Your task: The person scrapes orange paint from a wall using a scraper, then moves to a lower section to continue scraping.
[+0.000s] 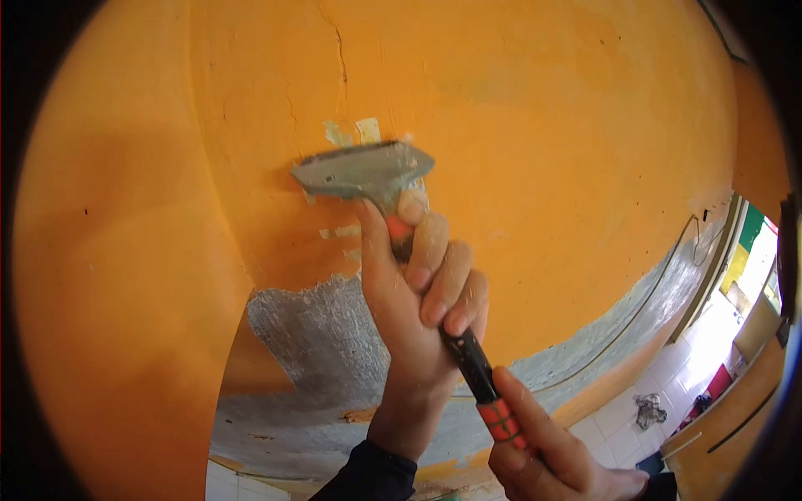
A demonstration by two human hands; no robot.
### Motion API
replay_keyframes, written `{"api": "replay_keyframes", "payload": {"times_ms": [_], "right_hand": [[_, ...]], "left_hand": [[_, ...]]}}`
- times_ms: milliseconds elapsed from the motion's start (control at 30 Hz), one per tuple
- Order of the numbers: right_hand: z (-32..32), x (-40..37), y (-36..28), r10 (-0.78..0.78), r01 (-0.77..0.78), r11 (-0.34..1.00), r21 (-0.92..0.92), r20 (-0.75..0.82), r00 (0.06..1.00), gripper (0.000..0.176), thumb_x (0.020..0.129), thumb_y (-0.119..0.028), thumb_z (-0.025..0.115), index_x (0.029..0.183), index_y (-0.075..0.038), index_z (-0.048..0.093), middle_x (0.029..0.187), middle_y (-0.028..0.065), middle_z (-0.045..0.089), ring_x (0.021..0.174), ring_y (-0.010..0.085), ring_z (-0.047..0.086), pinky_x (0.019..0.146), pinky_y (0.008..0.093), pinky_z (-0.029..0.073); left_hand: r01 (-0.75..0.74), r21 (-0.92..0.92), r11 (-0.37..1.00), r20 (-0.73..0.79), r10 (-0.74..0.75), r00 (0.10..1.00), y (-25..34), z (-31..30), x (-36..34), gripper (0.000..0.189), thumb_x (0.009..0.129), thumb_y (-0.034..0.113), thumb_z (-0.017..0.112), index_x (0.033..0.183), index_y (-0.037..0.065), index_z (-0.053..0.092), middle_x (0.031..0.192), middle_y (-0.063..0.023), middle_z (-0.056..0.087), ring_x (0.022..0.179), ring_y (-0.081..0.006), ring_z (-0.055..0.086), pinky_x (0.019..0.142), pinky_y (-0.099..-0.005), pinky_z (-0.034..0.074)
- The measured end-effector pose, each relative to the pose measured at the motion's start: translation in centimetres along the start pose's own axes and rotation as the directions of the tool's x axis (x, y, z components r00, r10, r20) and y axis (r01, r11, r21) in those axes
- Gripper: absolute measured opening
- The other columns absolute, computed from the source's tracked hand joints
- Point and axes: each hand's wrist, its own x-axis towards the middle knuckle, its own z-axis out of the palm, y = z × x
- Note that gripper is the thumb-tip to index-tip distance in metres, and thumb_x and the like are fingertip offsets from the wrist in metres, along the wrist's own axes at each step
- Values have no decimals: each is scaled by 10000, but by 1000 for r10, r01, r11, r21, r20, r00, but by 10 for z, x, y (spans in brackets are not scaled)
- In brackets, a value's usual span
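Orange wall [543, 125], matte, with a thin crack [341, 58] running down from the top. A grey bare patch [317, 334] lies low down and continues right as a band. White tiled floor [618, 413] at lower right, with a crumpled scrap [649, 409] on it. Brown wooden furniture [735, 417] stands beside it. Bright daylight comes through an opening [764, 263] at far right.

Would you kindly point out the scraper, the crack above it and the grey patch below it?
scraper [359, 171]: head view, middle of its metal blade.
crack [341, 58]: head view, upper stretch of the dark line.
grey patch [317, 334]: head view, middle of the bare area.
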Motion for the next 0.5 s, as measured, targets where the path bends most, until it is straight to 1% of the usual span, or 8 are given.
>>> {"api": "replay_keyframes", "payload": {"times_ms": [33,67,100,167,267,333,400,500], "right_hand": [[1,0,0,-11,10,997,82,5,1000,579,969,-20,316,1469,-16,22,1492,81,225,636,38,379,557,159,332],[6,-2,24,-202,196,975,-108,-42,979,582,969,-18,313,1470,-21,16,1504,68,203,629,34,354,551,153,314],[4,0,18,-200,195,975,-111,-37,979,582,969,-18,313,1470,-21,16,1504,68,203,629,34,354,551,153,314],[0,0,2,53,-53,998,16,15,998,590,965,-11,313,1470,-23,7,1518,84,166,640,35,341,555,148,301],[5,-1,-1,-23,22,986,164,0,1000,590,965,-12,318,1472,-26,16,1516,81,166,648,37,329,564,145,297],[9,-10,2,34,-33,985,168,-1,999,587,965,-11,317,1472,-25,20,1512,81,176,647,36,322,565,146,297],[5,-8,0,85,-84,984,156,-1,996,585,966,-10,317,1472,-25,25,1509,80,187,646,36,315,567,147,297],[3,-1,-5,-11,11,1000,12,-7,1000,576,966,-10,314,1470,-18,37,1500,80,209,646,34,305,567,147,293]], "left_hand": [[-2,2,1000,14,2,1000,-1,-3,-1,395,982,483,312,901,125,456,517,66,295,315,-39,268,264,-176,285],[19,-2,1000,35,-19,999,-3,-13,-8,393,982,480,313,907,123,458,519,65,297,316,-39,273,265,-177,295],[31,-11,999,54,-31,998,-4,-17,-12,392,982,478,314,913,121,460,521,63,299,317,-39,279,266,-178,304],[14,-21,1000,42,-13,999,-3,-9,-3,392,983,477,314,918,121,461,522,62,301,319,-40,284,267,-179,311],[13,-46,999,15,-12,1000,-4,-7,-6,391,983,477,313,921,121,462,523,59,303,320,-41,290,267,-180,317],[19,-66,998,12,-18,1000,-4,-9,-11,391,983,478,313,920,121,461,523,59,303,320,-42,291,267,-180,316],[27,-67,997,20,-25,999,-6,-11,-11,392,982,479,314,917,123,464,520,58,302,319,-42,291,264,-180,311],[25,-96,995,-6,-26,1000,-3,0,-2,390,982,478,316,909,124,464,516,58,299,317,-42,286,260,-180,303]]}}
